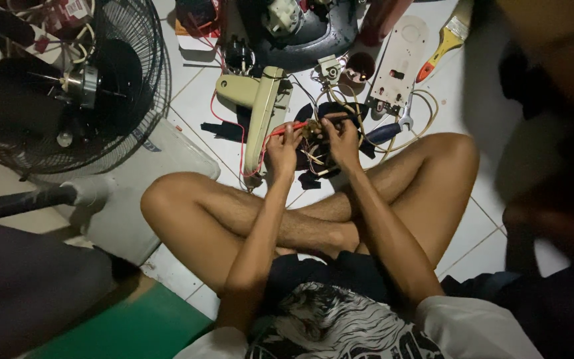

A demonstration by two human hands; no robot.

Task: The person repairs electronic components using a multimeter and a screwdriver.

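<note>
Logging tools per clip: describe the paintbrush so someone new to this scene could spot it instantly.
Start at the big wire-caged fan on the left, then look across the white tiled floor to the top right. There, beside a long white plastic panel, lies the paintbrush. Its yellow handle with an orange-red tip and pale bristles sets it apart.

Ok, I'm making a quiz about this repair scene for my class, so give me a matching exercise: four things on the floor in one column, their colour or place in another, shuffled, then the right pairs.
Things:
1. paintbrush
2. fan grille
3. white cover plate
4. left hand

Descriptions:
A. far left, round black wire cage
B. on a red wire, beside the right hand
C. top right, yellow handle with orange tip
D. flat on the tiles, just left of the paintbrush

Pairs: 1-C, 2-A, 3-D, 4-B
</note>
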